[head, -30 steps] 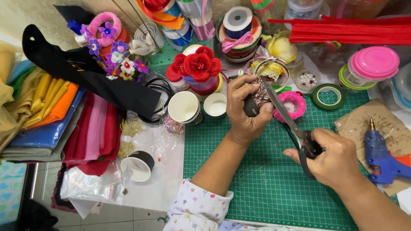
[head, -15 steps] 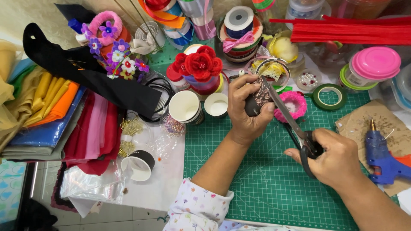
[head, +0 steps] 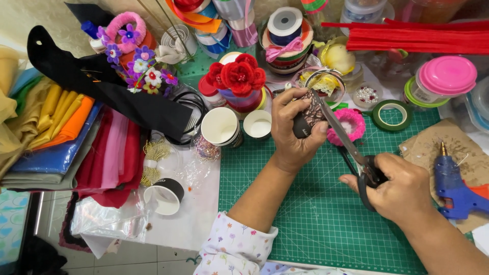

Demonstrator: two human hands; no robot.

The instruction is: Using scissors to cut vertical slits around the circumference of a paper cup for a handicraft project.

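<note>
From the head view we see our left hand (head: 293, 135) wrapped around a small dark paper cup with a brown patterned sleeve (head: 309, 117), its fingers (head: 285, 102) closed firmly on it and holding it up over the far edge of the green gridded cutting mat (head: 316, 214), tilted toward us, seemingly so the rim faces the blades. Our right hand (head: 400, 186) grips the black handles of the long steel scissors (head: 351, 147), fingers curled shut through the loops; the blades lie nearly together, their tips at the cup's upper edge beside a strip of yellow lace trim (head: 323, 81).

Just left of the cup stand two open white paper cups (head: 221, 127), and another black-sleeved cup (head: 164, 196) lies tipped on the worktop. A blue hot glue gun (head: 453, 186) rests on brown paper at the right, a roll of green tape (head: 391, 114) far of it.

Against the earlier frames, little differs: both hands keep their grips, with the scissors drawn only slightly nearer.
</note>
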